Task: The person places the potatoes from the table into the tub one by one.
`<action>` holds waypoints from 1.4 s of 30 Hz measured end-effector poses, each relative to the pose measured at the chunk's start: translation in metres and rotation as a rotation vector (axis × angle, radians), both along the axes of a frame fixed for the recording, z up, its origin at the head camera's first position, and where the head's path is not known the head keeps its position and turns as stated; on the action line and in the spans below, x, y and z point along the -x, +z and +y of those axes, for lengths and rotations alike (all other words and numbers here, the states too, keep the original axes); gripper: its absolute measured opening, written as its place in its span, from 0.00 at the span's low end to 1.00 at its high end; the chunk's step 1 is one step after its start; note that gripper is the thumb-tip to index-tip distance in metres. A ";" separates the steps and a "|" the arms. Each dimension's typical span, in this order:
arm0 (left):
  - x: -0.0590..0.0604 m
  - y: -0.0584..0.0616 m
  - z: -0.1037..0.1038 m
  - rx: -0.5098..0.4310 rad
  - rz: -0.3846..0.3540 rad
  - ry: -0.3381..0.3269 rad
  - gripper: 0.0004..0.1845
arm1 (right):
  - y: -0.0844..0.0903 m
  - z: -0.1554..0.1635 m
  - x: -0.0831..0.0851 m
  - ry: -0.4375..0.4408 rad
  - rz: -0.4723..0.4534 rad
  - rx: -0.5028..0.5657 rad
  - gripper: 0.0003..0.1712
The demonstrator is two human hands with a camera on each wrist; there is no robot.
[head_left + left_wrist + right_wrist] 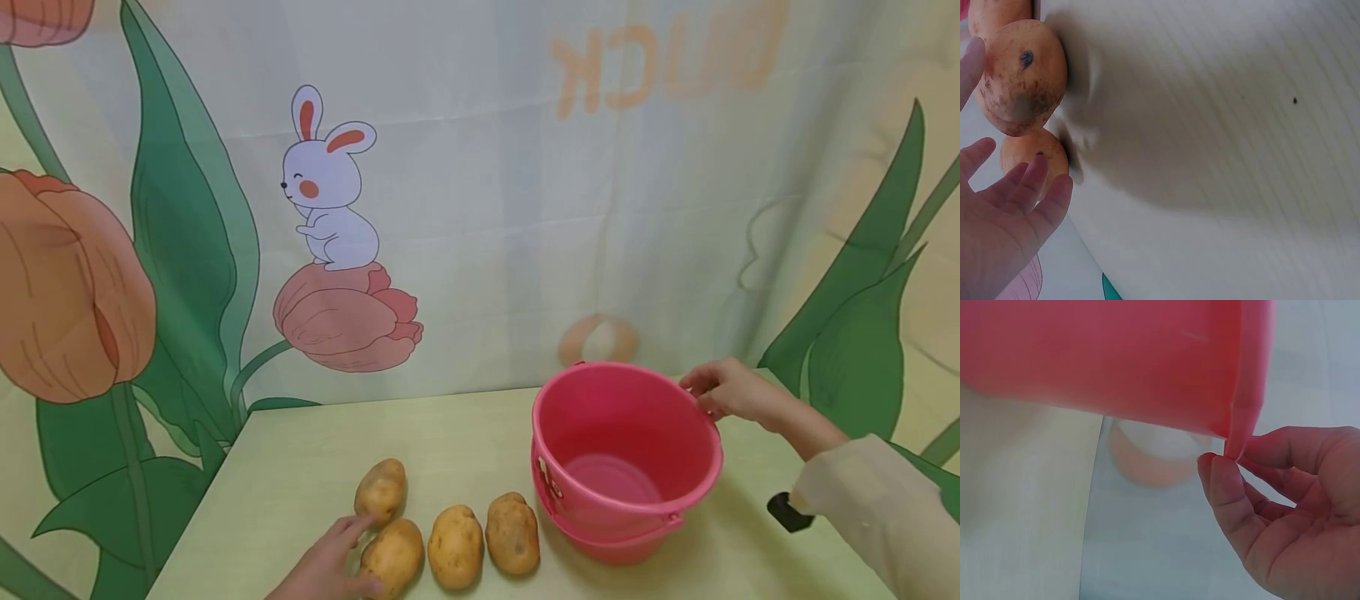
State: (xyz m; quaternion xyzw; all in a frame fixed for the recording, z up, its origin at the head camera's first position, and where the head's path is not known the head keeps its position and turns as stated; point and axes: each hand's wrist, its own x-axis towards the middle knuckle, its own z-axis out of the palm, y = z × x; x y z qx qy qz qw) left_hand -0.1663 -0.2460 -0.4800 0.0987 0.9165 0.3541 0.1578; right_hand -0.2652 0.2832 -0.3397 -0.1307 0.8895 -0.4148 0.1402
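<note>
Right hand pinches far rim of pink bucket, near surface right side. Left hand, fingers loose, touches front-left potato at front edge. Bucket tilted; weak pinch might slip. Nudged potato might roll off.

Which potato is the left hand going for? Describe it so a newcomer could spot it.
On the pale table, left of the pink bucket, lie four potatoes. The one meant is the leftmost in the near row of three, right at the left hand's fingertips; a second potato lies just behind it.
</note>
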 end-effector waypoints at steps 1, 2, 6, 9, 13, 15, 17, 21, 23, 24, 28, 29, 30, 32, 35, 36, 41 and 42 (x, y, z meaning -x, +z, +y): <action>0.000 -0.001 0.000 -0.003 0.003 -0.004 0.47 | 0.000 0.000 0.000 -0.002 -0.003 -0.001 0.20; 0.000 -0.002 0.001 -0.002 0.002 -0.005 0.47 | 0.000 0.000 0.000 -0.005 -0.006 -0.005 0.20; 0.001 -0.005 0.004 0.015 -0.019 0.009 0.48 | 0.000 -0.001 0.000 -0.013 -0.010 -0.015 0.20; 0.000 -0.006 0.006 0.015 -0.027 0.008 0.49 | 0.000 -0.001 0.000 -0.013 -0.010 -0.022 0.19; -0.001 -0.006 0.007 0.015 -0.005 -0.016 0.48 | 0.000 0.000 0.001 -0.014 -0.010 -0.023 0.19; -0.002 -0.006 0.008 0.019 0.017 -0.029 0.48 | -0.001 0.001 0.001 -0.015 -0.011 -0.021 0.19; -0.002 -0.006 0.008 0.019 0.031 -0.034 0.47 | -0.001 0.001 0.001 -0.016 -0.013 -0.020 0.19; -0.002 -0.007 0.008 0.019 0.027 -0.026 0.46 | -0.001 0.000 0.001 -0.022 -0.014 -0.029 0.20; -0.001 -0.007 0.008 0.021 0.015 -0.018 0.45 | -0.001 0.000 0.002 -0.025 -0.016 -0.033 0.20; -0.001 -0.008 0.008 0.023 0.014 -0.015 0.45 | -0.001 0.000 0.002 -0.027 -0.018 -0.033 0.20; -0.001 -0.008 0.011 0.029 0.013 -0.002 0.42 | 0.000 -0.001 0.002 -0.028 -0.028 -0.031 0.20; -0.001 -0.008 0.012 0.031 0.015 0.001 0.41 | 0.000 -0.001 0.002 -0.028 -0.029 -0.029 0.20; -0.001 -0.007 0.013 0.036 0.023 0.002 0.41 | 0.000 -0.001 0.002 -0.027 -0.031 -0.028 0.20; -0.002 -0.006 0.016 0.043 0.031 0.008 0.39 | 0.000 -0.001 0.002 -0.026 -0.033 -0.025 0.20; -0.003 -0.004 0.017 0.048 0.050 0.019 0.39 | 0.000 -0.001 0.003 -0.024 -0.032 -0.025 0.20; -0.003 -0.003 0.017 0.046 0.052 0.023 0.39 | 0.000 -0.001 0.003 -0.023 -0.031 -0.026 0.20; -0.003 0.002 0.017 0.026 0.033 0.035 0.39 | -0.001 0.000 0.004 -0.018 -0.029 -0.033 0.20; -0.002 0.003 0.017 0.020 0.034 0.032 0.39 | -0.001 0.000 0.004 -0.017 -0.028 -0.036 0.19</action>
